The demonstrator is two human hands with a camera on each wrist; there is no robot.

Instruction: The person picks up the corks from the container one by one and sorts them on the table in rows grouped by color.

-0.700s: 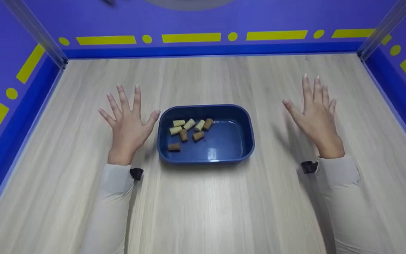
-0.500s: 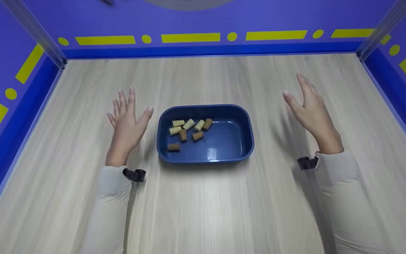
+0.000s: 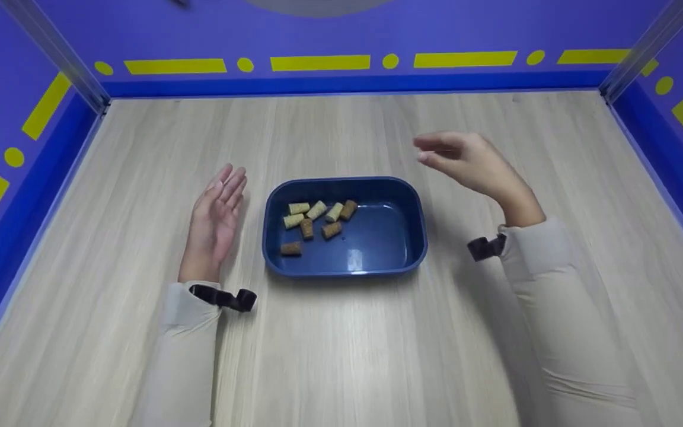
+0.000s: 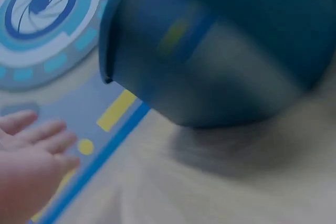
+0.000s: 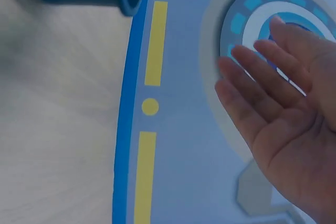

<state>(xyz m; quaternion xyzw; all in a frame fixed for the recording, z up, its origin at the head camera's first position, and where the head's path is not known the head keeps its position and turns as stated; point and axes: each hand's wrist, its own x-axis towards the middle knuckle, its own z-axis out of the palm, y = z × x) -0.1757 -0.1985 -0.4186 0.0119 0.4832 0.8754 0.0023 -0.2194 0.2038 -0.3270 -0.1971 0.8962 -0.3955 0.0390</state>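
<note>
A dark blue plastic tub (image 3: 377, 237) stands in the middle of the table in the head view. Several cork stoppers, some pale and some brown, lie in its left half; one brown cork (image 3: 291, 249) sits apart near the front left. Just left of the tub, my left hand (image 3: 212, 228) is turned palm inward with fingers fairly straight, touching nothing. My right hand (image 3: 484, 169) hovers beyond the tub's right back corner, its fingers bent loosely towards the thumb, holding nothing. The left wrist view catches the tub's outer wall (image 4: 210, 77) close up; the corks are hidden there.
The light wood table (image 3: 341, 344) is bounded by a blue back wall (image 3: 329, 35) with yellow dashes and by side walls. A small black wrist camera (image 3: 487, 248) sticks out inward from the right cuff, and another (image 3: 241, 299) from the left.
Both hands have turned from palms down with spread fingers to palms facing inward. The right hand has moved left towards the tub. The tub and corks have stayed put.
</note>
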